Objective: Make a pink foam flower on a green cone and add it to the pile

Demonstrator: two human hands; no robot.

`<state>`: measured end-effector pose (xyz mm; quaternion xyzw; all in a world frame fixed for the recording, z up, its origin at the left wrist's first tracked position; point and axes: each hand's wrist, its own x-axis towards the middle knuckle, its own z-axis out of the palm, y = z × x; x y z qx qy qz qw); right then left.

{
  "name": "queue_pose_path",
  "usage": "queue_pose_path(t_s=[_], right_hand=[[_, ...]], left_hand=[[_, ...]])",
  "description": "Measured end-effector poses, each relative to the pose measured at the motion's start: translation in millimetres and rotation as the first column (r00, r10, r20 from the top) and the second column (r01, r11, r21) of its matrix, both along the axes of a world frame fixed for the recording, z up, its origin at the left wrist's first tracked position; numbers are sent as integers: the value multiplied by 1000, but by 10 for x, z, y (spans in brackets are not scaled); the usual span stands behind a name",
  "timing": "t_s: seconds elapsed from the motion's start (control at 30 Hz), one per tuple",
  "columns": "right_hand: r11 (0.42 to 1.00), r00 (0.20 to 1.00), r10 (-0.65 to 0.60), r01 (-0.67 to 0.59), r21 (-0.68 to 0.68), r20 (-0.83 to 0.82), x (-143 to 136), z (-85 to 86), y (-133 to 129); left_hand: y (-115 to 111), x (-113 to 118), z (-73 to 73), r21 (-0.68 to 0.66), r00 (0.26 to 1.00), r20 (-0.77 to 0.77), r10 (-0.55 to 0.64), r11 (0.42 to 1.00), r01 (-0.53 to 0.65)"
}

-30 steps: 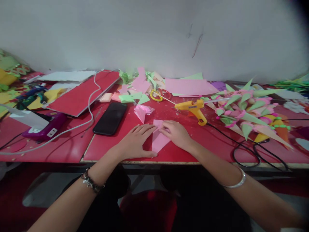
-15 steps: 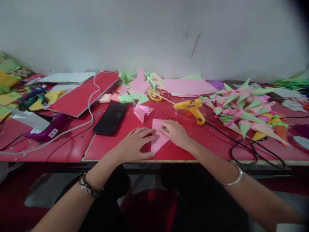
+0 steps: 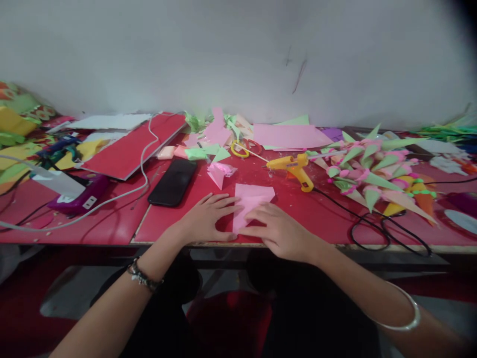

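Observation:
A folded sheet of pink paper (image 3: 250, 195) lies on the red table (image 3: 208, 179), close to its front edge. My left hand (image 3: 208, 218) rests flat at the paper's left side, fingers spread, fingertips touching its edge. Over the lower right part of the paper is my right hand (image 3: 278, 227), its fingers extended and its fingertips against the paper near the lower corner. It hides part of the sheet. Just beyond the paper sits a small folded pink paper piece (image 3: 220, 174) with a shiny pink wad in it.
A black phone (image 3: 172, 182) lies to the left, and a yellow glue gun (image 3: 292, 168) with a black cord to the right. Behind are yellow-handled scissors (image 3: 240, 149) and pink sheets (image 3: 286, 135). Paper cones (image 3: 367, 169) are heaped right; a purple power strip (image 3: 80, 196) stands left.
My right hand has slid down the paper towards the table's front edge, with its fingers straightened, uncovering the paper's upper part. My left hand stays at the left edge.

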<state>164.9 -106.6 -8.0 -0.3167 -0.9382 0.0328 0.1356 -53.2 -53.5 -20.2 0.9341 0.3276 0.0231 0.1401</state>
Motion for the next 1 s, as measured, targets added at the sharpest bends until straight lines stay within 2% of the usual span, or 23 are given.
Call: queue_pose_path(t_s=[0.17, 0.33, 0.53, 0.77, 1.0], right_hand=[[999, 995, -32, 33, -2, 90, -11, -26, -104], [995, 991, -79, 71, 71, 109, 73, -40, -8], [978, 977, -191, 182, 99, 91, 299, -17, 160], [923, 920, -383, 377, 75, 89, 505, -51, 243], [869, 869, -492, 485, 100, 55, 503, -49, 206]], left_hand=[[-6, 2, 6, 9, 1000, 0, 2, 1000, -2], [-9, 6, 13, 6, 1000, -1, 8, 1000, -8], [-16, 10, 23, 11, 1000, 4, 2, 1000, -2], [-6, -1, 23, 9, 1000, -12, -4, 1000, 4], [-12, -25, 28, 9, 1000, -3, 29, 1000, -29]])
